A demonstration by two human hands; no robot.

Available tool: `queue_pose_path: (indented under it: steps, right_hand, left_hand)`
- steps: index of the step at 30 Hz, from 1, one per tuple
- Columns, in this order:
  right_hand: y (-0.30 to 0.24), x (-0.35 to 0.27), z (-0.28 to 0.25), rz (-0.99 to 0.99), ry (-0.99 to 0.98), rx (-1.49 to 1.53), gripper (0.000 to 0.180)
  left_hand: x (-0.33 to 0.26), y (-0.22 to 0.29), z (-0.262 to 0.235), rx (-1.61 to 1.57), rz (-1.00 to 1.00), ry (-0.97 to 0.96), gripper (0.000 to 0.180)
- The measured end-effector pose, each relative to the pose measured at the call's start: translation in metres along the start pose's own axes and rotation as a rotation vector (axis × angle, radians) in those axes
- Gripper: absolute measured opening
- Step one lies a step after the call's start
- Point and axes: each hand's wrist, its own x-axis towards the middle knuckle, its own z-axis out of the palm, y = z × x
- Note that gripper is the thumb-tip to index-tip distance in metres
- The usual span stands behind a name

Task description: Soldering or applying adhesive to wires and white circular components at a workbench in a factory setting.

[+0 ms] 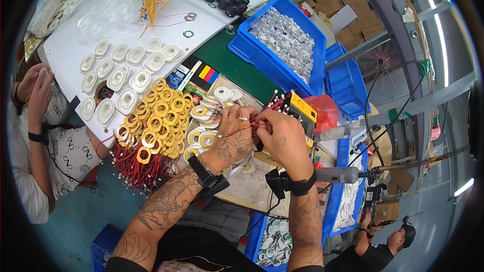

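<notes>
My left hand is closed on thin red and black wires, fingers bent around them. Close beside it, my right hand pinches the same wires between thumb and forefinger. The fingers partly hide what the wires join. Left of my hands lie white oval parts with yellow rings, and more rest under my left wrist. Farther left is a large heap of yellow ring parts, their red leads hanging over the table edge. Just past my right fingers stands a box-shaped device with a yellow panel.
White oval housings stand in rows at the left. A blue bin of small white parts sits ahead. A grey cylindrical tool lies beside my right wrist. Another person's hand is at the far left; a co-worker is at lower right.
</notes>
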Motion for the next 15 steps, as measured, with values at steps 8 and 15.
queue_pose_path:
  steps: [8, 15]
  right_hand:
    - [-0.009, 0.005, -0.006, 0.077, -0.092, 0.122, 0.014]
    - [-0.007, -0.002, 0.004, 0.048, 0.008, 0.056, 0.016]
  left_hand:
    - [0.001, 0.003, 0.0, -0.02, 0.015, 0.034, 0.047]
    - [0.001, 0.0, 0.005, 0.022, 0.007, 0.024, 0.049]
